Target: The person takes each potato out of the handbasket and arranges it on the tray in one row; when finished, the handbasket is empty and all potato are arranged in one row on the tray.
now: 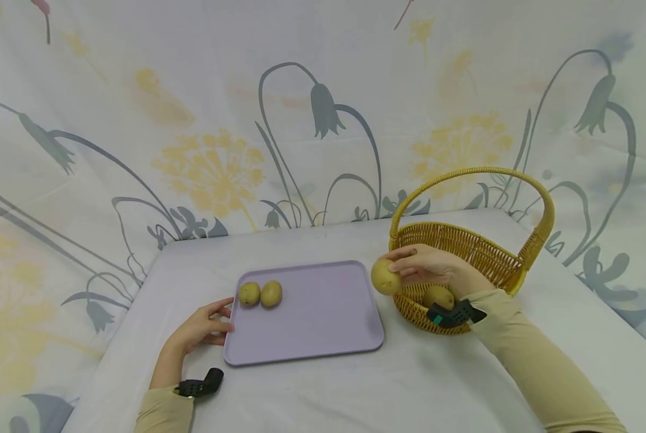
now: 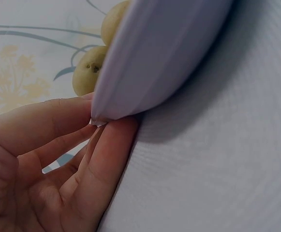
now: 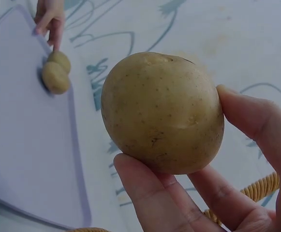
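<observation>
My right hand [image 1: 428, 264] holds a round yellow-brown potato [image 1: 386, 277] by its fingertips, just off the tray's right edge and in front of the basket. The right wrist view shows this potato [image 3: 162, 113] close up between thumb and fingers. On the left, my left hand [image 1: 204, 325] pinches the rim of a lilac tray [image 1: 312, 319]; in the left wrist view its fingers [image 2: 112, 150] meet the rim from above and below. Two potatoes, one [image 1: 249, 294] at the far left corner and another [image 1: 271, 293] beside it, lie on the tray.
A yellow wicker basket [image 1: 458, 237] with a tall arched handle stands right of the tray. Inside it a potato [image 1: 438, 297] shows, partly behind my right wrist. White cloth [image 1: 301, 391] covers the table; a flower-patterned curtain [image 1: 323, 168] hangs behind.
</observation>
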Demonstrator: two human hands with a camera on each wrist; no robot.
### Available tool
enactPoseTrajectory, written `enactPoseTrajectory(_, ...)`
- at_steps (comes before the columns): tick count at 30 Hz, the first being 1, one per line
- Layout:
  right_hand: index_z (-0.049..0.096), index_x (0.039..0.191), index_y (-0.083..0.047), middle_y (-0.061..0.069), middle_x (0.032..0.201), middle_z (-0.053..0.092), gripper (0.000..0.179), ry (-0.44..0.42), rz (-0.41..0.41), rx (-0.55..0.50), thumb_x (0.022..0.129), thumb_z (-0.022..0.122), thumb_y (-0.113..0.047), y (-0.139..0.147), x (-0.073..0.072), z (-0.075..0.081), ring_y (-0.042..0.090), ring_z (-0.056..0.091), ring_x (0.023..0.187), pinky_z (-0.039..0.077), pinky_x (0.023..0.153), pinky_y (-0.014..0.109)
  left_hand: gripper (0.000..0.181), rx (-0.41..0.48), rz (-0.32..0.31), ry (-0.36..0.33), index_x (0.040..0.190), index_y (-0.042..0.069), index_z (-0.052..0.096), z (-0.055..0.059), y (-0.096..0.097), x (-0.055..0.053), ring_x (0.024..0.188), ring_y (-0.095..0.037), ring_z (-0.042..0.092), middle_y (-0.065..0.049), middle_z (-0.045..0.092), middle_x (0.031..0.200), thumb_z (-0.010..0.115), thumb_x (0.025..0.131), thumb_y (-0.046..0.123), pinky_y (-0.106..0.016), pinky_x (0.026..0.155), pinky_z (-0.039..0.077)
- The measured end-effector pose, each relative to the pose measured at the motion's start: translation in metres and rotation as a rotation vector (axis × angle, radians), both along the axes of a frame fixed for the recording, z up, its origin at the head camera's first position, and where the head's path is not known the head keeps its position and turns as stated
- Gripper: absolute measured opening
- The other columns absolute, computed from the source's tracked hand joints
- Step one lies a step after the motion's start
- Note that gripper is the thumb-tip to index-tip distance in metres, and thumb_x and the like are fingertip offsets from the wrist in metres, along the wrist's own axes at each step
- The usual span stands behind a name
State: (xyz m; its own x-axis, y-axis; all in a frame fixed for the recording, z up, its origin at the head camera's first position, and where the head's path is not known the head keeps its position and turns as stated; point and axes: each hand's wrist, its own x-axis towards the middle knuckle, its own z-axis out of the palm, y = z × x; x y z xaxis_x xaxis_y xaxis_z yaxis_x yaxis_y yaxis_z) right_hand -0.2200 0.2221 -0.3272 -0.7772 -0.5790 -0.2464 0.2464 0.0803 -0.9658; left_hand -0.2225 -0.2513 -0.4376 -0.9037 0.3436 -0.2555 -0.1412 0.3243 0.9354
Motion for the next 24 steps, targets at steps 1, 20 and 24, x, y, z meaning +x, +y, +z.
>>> enactPoseTrajectory(1,0.026,0.135,0.019,0.004,0.095,0.065,0.065,0.001,-0.001,0.002,0.087,0.062,-0.008,-0.001,0.000,0.000,0.015,0.065,0.085,0.054,0.079,0.029,0.075,0.000,0.000,0.000,0.142,-0.008,0.022,0.000,0.000,0.000,0.079,-0.013,0.056,-0.020,0.041,0.117,0.063,0.079,0.001,-0.030,0.065,0.056)
enactPoseTrajectory(20,0.028,0.135,0.017,0.003,0.097,0.065,0.065,-0.030,0.016,-0.014,0.087,0.061,-0.008,-0.037,-0.008,-0.005,0.016,0.064,0.086,0.053,0.081,0.032,0.075,0.001,0.013,-0.012,0.143,-0.006,0.023,0.000,-0.001,0.000,0.081,-0.014,0.056,-0.019,0.039,0.118,0.064,0.080,0.001,-0.030,0.066,0.056)
enactPoseTrajectory(24,0.030,0.135,0.017,0.003,0.095,0.066,0.063,-0.036,0.008,-0.016,0.087,0.062,-0.009,-0.044,-0.011,-0.007,0.015,0.065,0.084,0.053,0.081,0.031,0.075,0.003,0.012,-0.010,0.143,-0.006,0.024,0.000,-0.001,0.000,0.081,-0.014,0.056,-0.020,0.040,0.118,0.064,0.079,0.001,-0.030,0.066,0.056)
